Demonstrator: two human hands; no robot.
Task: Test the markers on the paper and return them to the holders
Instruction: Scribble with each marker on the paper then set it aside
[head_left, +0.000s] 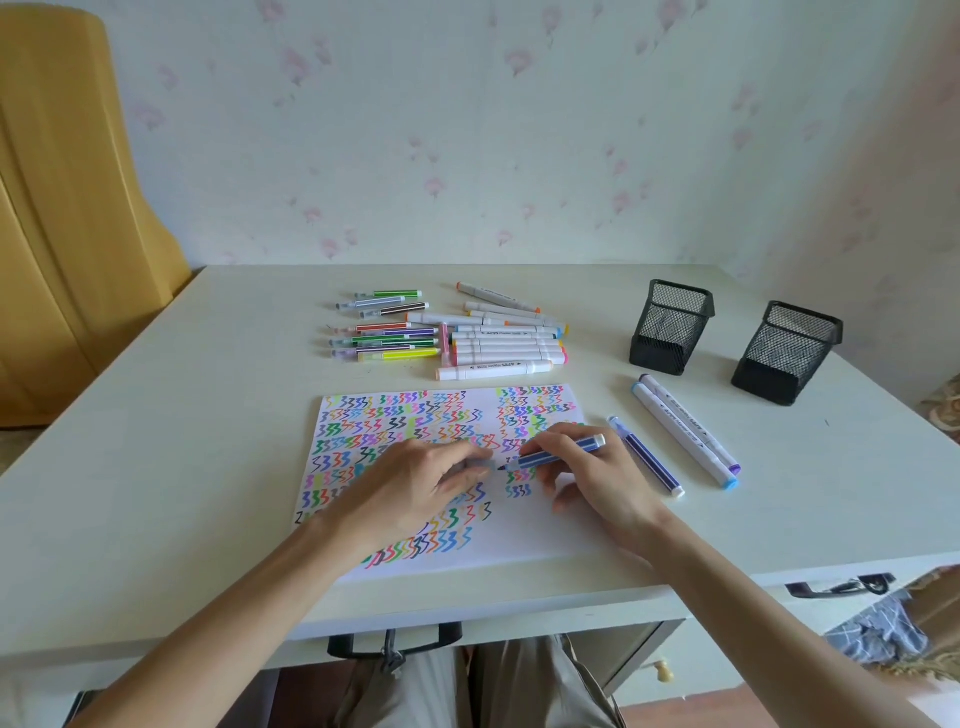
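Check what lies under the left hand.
The left hand rests on the paper, covering rows of coloured zigzags; its fingertips seem to hold a pale cap. The marks beneath it are hidden.

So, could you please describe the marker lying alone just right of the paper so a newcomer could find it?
Start at the scribbled paper on the table. Just off its right edge lies a thin dark-blue marker. The two markers farther right are thick and white.

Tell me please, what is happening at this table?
A person is testing markers. The right hand holds a blue marker with its tip on the paper, which is nearly full of zigzags. The left hand pinches what looks like its cap. Both mesh holders look empty; most markers lie loose behind the paper.
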